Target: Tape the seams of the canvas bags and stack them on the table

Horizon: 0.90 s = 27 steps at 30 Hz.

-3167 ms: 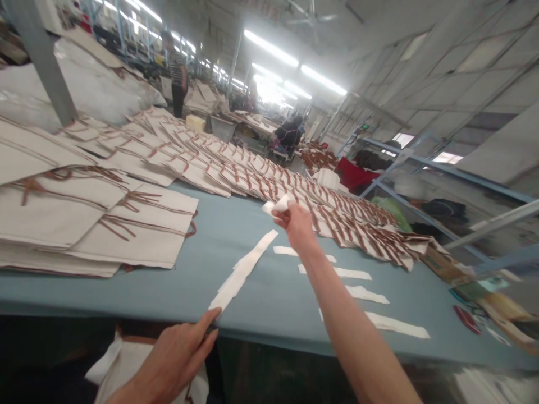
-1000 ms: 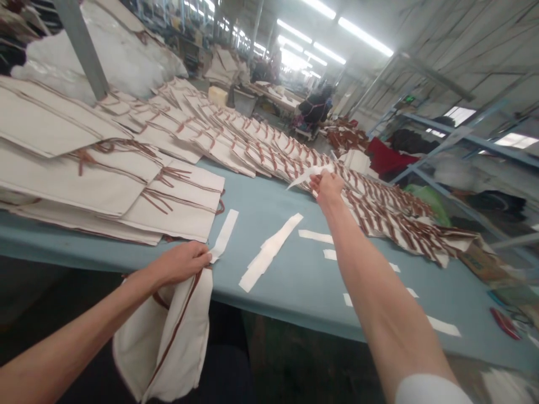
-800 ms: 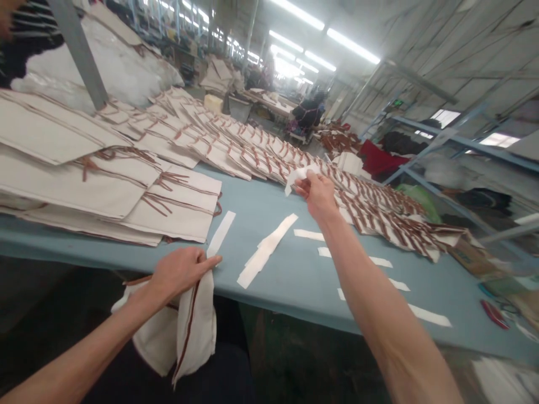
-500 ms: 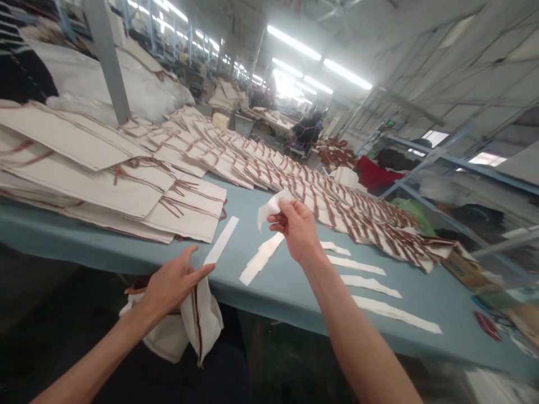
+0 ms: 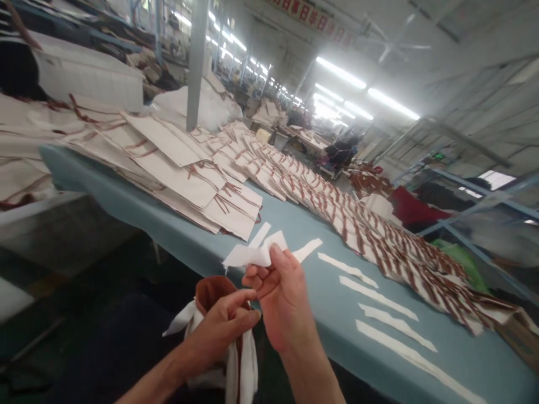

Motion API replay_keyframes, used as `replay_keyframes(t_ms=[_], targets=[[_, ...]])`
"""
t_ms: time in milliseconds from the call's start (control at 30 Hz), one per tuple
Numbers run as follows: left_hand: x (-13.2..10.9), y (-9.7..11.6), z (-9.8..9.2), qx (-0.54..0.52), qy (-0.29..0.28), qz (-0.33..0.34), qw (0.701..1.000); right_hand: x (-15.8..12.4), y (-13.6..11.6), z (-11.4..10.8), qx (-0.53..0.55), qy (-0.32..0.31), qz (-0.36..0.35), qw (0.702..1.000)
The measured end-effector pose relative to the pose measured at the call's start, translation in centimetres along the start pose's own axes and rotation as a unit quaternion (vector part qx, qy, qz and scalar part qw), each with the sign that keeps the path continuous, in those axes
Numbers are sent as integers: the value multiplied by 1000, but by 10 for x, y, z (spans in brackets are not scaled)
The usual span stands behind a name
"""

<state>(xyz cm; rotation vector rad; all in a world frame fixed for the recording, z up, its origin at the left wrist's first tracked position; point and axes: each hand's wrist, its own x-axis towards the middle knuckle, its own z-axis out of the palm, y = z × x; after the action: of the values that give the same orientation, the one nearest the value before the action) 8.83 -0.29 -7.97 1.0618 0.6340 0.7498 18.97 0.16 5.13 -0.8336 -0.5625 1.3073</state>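
Observation:
My right hand (image 5: 281, 303) is raised in front of me, pinching a short white cloth strip (image 5: 252, 256) between thumb and fingers. Just below it, my left hand (image 5: 223, 328) is closed on a cream cloth bag with brown trim (image 5: 240, 359) that hangs down below the table's near edge. The two hands almost touch. Several more white strips (image 5: 389, 306) lie side by side on the blue table (image 5: 320, 292) to the right of my hands.
Stacks of cream bags with brown handles (image 5: 202, 185) cover the table's left part, and a long overlapping row of them (image 5: 357, 224) runs away to the right. A grey pillar (image 5: 196, 62) stands behind. A seated person (image 5: 339, 152) works far off. Blue shelving (image 5: 475, 213) is on the right.
My right hand has come back from the far row of bags with a white strip toward my left hand. My left hand has left the table edge and lifted the bag. The view swung left.

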Motion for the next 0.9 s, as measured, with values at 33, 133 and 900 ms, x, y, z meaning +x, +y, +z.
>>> replay_keyframes(t_ms=[33, 133, 900], targets=[[-4, 1, -2, -13, 4, 0, 1000, -7, 5, -2, 2, 13, 3, 1000], [-18, 8, -12, -34, 6, -3, 999, -28, 20, -18, 7, 57, 27, 998], [-70, 20, -49, 247, 184, 23, 951, -82, 129, -142, -266, 247, 80, 928]])
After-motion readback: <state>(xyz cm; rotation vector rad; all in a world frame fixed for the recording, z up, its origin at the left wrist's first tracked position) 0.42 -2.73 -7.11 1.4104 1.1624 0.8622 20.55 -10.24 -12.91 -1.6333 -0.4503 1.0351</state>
